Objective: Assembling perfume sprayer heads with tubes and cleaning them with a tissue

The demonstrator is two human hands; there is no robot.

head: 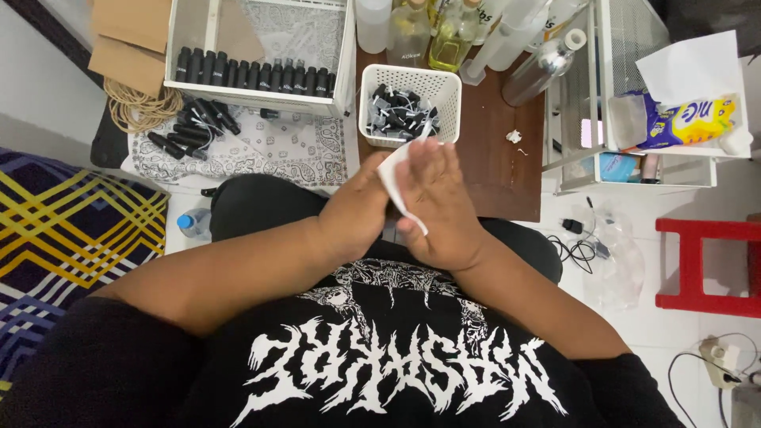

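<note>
My left hand [355, 212] and my right hand [438, 208] are pressed together in front of my chest, over my lap. A white tissue or paper [394, 179] is held between the two palms, its edges sticking out at the top and bottom. Just beyond the fingertips stands a white perforated basket [408, 83] full of small black caps or pumps, resting on a brown wooden board [495, 162].
A white crate [261, 95] holds a row of black bottles; more black bottles [194, 127] lie on a patterned cloth. Clear bottles [452, 32] stand behind. A white wire shelf [634, 170] sits right, a red stool [705, 265] lower right, a small water bottle [193, 224] left.
</note>
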